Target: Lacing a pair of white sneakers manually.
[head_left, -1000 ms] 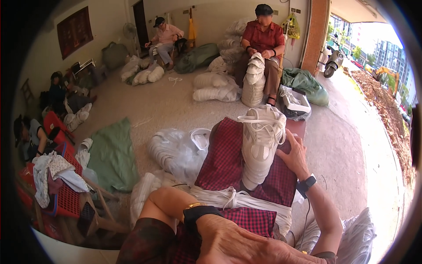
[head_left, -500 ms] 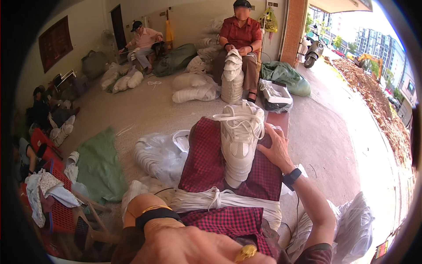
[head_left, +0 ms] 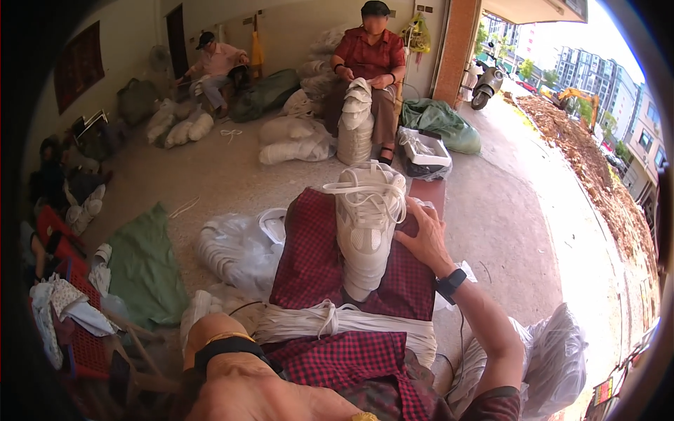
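Note:
A stack of white shoe uppers (head_left: 363,263) stands between my knees, topped by a white lace-up sneaker upper (head_left: 368,207) with loosely looped laces. My right hand (head_left: 423,238), with a dark watch on its wrist, lies along the right side of the stack, thumb and fingers apart, near or touching it. My left hand (head_left: 274,398) is large at the lower edge, close to the camera; its fingers are out of the picture. A bundle of white shoelaces (head_left: 344,321) lies across my lap over the dark red checked cloth (head_left: 351,354).
Bagged white uppers (head_left: 239,245) lie left of my knees, others (head_left: 554,358) at right. A green cloth (head_left: 146,266) covers floor at left, near a red plastic chair (head_left: 91,344). Ahead sits a person in red (head_left: 370,56) beside a white box (head_left: 425,149).
My left hand has sunk toward the lower edge, and its fingers have left the picture. The whole view has shifted slightly; my right hand stays beside the stack.

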`<state>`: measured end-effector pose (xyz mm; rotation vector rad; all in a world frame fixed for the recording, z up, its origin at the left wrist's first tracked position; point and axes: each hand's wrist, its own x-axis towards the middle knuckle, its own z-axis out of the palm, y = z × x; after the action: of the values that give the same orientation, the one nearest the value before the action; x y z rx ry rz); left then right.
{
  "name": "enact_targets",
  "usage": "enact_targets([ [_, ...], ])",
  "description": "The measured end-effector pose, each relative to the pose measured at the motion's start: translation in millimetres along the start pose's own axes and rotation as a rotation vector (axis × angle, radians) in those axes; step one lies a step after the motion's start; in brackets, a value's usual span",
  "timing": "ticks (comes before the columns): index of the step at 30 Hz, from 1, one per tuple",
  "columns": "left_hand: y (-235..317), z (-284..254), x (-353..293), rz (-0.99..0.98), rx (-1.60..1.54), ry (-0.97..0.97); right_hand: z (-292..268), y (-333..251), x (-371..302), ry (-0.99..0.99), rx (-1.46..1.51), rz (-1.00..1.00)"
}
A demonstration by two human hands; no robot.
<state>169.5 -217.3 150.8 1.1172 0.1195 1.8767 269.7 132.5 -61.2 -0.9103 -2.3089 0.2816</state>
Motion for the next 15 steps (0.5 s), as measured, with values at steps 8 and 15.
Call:
enact_targets([
  [8,-12,-8,1,-0.067,-0.157,-0.125,-1,-1,0,-0.014,0.004,0.007],
  [15,-25,-26,-4,0.111,-0.311,-0.374,0,-3,1,-0.015,0.022,-0.008],
])
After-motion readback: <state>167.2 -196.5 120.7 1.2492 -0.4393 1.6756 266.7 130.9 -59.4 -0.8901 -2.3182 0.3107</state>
